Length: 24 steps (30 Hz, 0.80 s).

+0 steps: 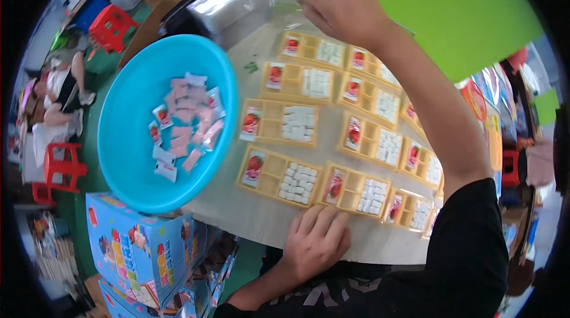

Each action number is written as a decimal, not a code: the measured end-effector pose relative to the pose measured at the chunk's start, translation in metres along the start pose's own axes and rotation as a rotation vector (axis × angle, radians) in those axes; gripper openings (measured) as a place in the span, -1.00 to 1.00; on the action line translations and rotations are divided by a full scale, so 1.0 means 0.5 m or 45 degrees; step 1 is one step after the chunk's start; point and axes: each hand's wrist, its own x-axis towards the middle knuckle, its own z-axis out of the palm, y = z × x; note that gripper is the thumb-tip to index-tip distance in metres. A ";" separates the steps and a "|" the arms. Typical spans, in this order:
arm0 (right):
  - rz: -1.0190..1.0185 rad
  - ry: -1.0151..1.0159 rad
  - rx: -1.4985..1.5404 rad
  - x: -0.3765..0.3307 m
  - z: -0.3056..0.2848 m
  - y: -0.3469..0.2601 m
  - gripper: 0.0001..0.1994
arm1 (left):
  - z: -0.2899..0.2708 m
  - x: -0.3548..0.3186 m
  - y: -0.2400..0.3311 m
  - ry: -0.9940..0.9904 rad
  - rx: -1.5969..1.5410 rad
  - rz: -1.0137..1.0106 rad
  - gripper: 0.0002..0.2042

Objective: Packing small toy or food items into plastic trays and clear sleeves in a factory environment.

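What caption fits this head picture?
Left hand rests by yellow trays while right hand reaches past them, beside a blue bowl.

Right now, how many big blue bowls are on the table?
1. The blue bowl sits at the table's left edge, beside the yellow trays, with small packets inside. The green sheet might hide another.
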 end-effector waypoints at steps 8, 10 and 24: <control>1.194 -0.120 0.043 -0.287 -0.335 -0.016 -0.66 | 0.006 -0.010 -0.007 -0.051 0.077 0.114 -0.73; 1.317 -0.035 -0.286 -0.491 -0.466 0.010 -0.58 | 0.003 -0.001 0.009 -0.058 0.131 0.008 -0.74; 2.658 -0.289 0.371 -1.401 -1.010 -0.283 -0.80 | 0.028 0.009 -0.008 -0.058 0.080 0.152 -0.79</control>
